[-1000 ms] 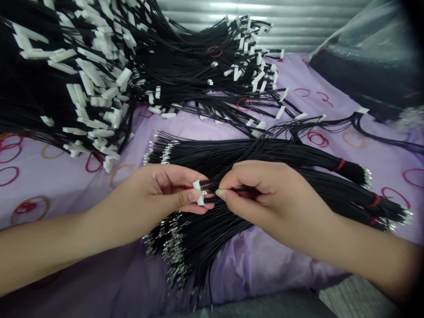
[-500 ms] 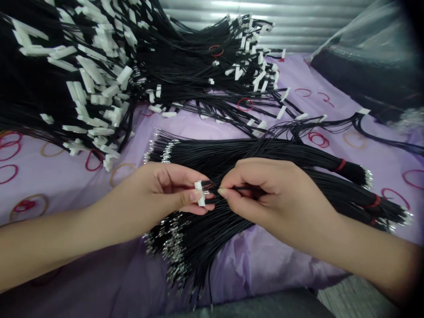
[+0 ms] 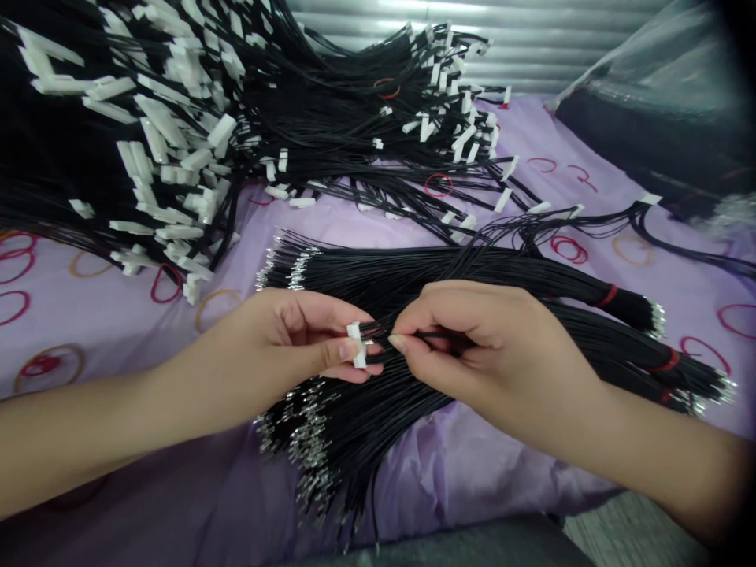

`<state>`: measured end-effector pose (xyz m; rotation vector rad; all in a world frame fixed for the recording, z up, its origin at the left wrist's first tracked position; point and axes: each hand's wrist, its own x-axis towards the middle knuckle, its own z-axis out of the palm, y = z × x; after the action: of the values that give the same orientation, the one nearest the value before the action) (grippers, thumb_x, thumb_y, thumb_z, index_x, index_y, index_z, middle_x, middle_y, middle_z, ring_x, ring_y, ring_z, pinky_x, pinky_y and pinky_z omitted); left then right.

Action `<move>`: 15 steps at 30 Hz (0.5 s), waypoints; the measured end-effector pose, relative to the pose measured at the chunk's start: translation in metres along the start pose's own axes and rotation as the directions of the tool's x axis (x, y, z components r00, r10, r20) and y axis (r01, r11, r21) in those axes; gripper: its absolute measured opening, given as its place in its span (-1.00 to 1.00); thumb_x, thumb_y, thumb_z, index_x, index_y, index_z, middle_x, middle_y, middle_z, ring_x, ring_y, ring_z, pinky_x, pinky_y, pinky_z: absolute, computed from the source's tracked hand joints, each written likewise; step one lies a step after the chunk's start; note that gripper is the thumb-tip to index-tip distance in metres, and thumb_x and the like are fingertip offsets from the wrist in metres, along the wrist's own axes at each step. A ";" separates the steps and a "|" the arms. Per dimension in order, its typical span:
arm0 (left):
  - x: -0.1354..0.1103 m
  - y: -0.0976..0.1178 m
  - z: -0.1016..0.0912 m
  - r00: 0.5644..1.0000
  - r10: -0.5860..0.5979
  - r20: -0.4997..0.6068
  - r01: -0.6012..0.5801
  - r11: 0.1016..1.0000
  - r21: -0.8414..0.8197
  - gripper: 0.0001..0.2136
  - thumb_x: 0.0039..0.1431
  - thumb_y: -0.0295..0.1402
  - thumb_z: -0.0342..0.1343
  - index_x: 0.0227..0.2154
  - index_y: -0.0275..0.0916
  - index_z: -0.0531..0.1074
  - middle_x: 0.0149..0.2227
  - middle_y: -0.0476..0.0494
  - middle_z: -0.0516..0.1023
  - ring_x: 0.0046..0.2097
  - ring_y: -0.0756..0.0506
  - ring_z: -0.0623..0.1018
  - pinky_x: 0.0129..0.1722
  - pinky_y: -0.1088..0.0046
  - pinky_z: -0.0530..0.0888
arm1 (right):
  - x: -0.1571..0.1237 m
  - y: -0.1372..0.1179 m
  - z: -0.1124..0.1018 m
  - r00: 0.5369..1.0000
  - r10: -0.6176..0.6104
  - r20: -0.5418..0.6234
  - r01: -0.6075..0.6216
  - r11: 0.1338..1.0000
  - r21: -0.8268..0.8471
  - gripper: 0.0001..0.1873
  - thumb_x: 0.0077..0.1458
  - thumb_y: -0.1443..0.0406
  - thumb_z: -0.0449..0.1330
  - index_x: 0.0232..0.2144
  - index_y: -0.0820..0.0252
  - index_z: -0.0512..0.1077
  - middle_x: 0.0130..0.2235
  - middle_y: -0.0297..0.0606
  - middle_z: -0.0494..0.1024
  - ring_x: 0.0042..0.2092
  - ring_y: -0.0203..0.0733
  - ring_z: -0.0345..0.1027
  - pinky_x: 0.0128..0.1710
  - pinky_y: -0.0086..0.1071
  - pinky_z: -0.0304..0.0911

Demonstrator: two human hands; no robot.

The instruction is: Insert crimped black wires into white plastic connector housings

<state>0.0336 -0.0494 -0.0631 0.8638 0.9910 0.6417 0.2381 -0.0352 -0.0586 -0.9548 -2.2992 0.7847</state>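
Observation:
Between the thumb and fingers of my left hand (image 3: 301,335) is a white connector housing (image 3: 356,345), with black wires running out of its right side. My right hand (image 3: 478,339) pinches a thin black wire (image 3: 434,336) just right of the housing. A short metal tip shows between the fingertips and the housing; whether it touches the housing I cannot tell. Under both hands lies a thick spread of loose black wires (image 3: 378,429), their silvery crimped terminals (image 3: 313,441) fanned out at the left.
Wire bundles (image 3: 567,279) tied with red bands lie at right. Behind are heaps of finished-looking black cables (image 3: 336,102) with white connectors (image 3: 201,161). Red and tan rubber bands (image 3: 568,250) are scattered over the purple cloth (image 3: 531,449). A clear plastic bag (image 3: 655,102) stands far right.

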 end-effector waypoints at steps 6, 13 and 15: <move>-0.001 0.002 0.000 1.000 0.017 0.006 -0.017 0.999 0.029 -0.76 0.12 -0.65 0.21 -0.42 -0.19 0.67 -0.42 0.03 0.72 -0.35 0.03 0.69 -0.30 0.71 0.62 | -0.001 -0.001 -0.001 0.999 0.027 0.020 -0.028 0.999 0.016 -0.85 0.10 0.51 0.21 -0.48 0.26 0.47 -0.51 -0.43 0.37 -0.47 -0.48 0.21 -0.51 -0.57 0.08; -0.001 0.003 0.002 0.998 -0.026 -0.055 0.027 0.999 0.018 -0.75 0.08 -0.70 0.20 -0.45 -0.21 0.66 -0.48 0.04 0.70 -0.40 0.03 0.68 -0.35 0.72 0.61 | -0.004 -0.003 0.005 0.999 0.050 0.006 -0.050 0.998 0.037 -0.85 0.09 0.50 0.20 -0.47 0.24 0.48 -0.51 -0.45 0.36 -0.48 -0.48 0.19 -0.51 -0.58 0.06; -0.001 0.002 0.002 0.998 -0.021 -0.062 0.022 1.000 0.009 -0.77 0.08 -0.69 0.22 -0.44 -0.22 0.66 -0.47 0.03 0.70 -0.39 0.02 0.69 -0.34 0.69 0.62 | -0.005 -0.003 0.009 0.999 0.039 -0.002 -0.039 0.999 0.030 -0.86 0.10 0.50 0.20 -0.46 0.25 0.48 -0.51 -0.44 0.37 -0.47 -0.47 0.20 -0.49 -0.57 0.07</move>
<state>0.0346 -0.0499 -0.0609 0.8447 1.0583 0.6489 0.2338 -0.0430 -0.0643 -0.9896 -2.2666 0.8315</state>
